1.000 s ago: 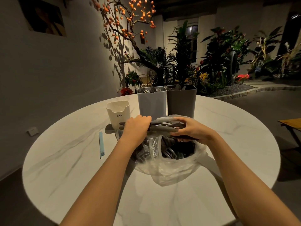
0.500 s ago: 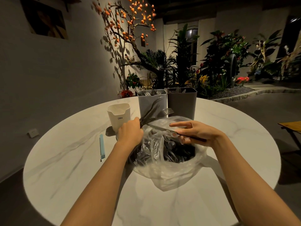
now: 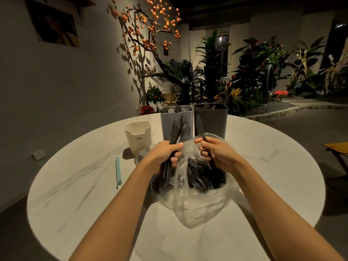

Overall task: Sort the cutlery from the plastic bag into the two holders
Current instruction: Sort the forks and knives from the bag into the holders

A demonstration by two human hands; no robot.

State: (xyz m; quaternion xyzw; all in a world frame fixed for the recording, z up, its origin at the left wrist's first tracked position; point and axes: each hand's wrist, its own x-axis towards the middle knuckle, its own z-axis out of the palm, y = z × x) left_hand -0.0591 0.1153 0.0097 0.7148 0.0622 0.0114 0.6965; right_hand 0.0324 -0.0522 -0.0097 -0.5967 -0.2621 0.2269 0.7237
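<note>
A clear plastic bag (image 3: 195, 202) full of dark cutlery sits in the middle of the round table. My left hand (image 3: 165, 153) grips a bundle of forks (image 3: 178, 131), tines up, in front of the light grey holder (image 3: 167, 123). My right hand (image 3: 216, 153) holds a single knife (image 3: 200, 127) upright, blade up, in front of the dark grey holder (image 3: 214, 119). Both holders stand side by side behind the bag, with cutlery tips showing above their rims.
A cream cup-shaped holder (image 3: 138, 136) stands left of the grey holders. A light blue stick-like item (image 3: 118, 172) lies on the white marble table (image 3: 75, 194) further left. Plants and a branch with orange fruit fill the background beyond the far edge.
Both hands have lifted their cutlery from lying flat over the bag to upright. The forks in my left hand and the knife in my right now point up before the holders.
</note>
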